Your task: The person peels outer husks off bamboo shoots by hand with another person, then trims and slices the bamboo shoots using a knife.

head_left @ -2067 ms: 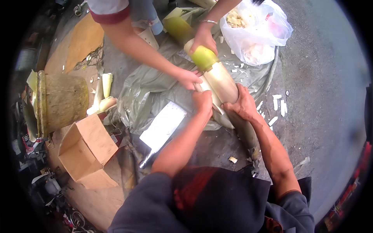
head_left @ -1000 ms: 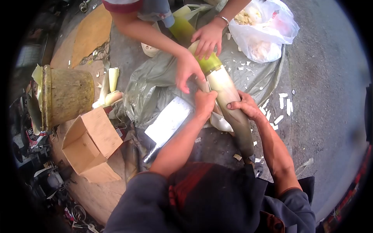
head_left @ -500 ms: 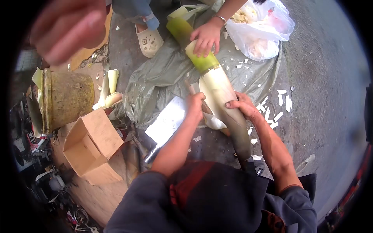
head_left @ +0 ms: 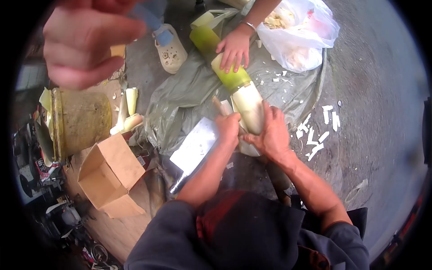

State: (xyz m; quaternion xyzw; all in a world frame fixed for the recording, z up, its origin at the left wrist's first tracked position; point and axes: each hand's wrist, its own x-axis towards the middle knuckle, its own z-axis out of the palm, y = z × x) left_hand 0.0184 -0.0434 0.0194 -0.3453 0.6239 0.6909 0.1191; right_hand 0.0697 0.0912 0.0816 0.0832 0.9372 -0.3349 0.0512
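A thick plant stalk, green at the far part and pale white nearer me, slants across the middle. Fingers bent, my right hand grips its near end from the right. My left hand is closed on a brownish, stick-like piece at the stalk's left side; its far end pokes out above my fist. A cleaver with a broad shiny blade lies left of my left forearm. Another person's hand, wearing a bracelet, lies flat on the green part. My hands hide the stalk's near end.
A blurred hand fills the upper left, close to the camera. A stained bucket and a cardboard box stand left. White scraps lie right. A plastic bag stands at the back, near grey plastic sheeting.
My right hand has shifted up and left along the stalk, turning its back upward. The blurred hand has moved right and down. The bracelet-wearing hand stays on the green part.
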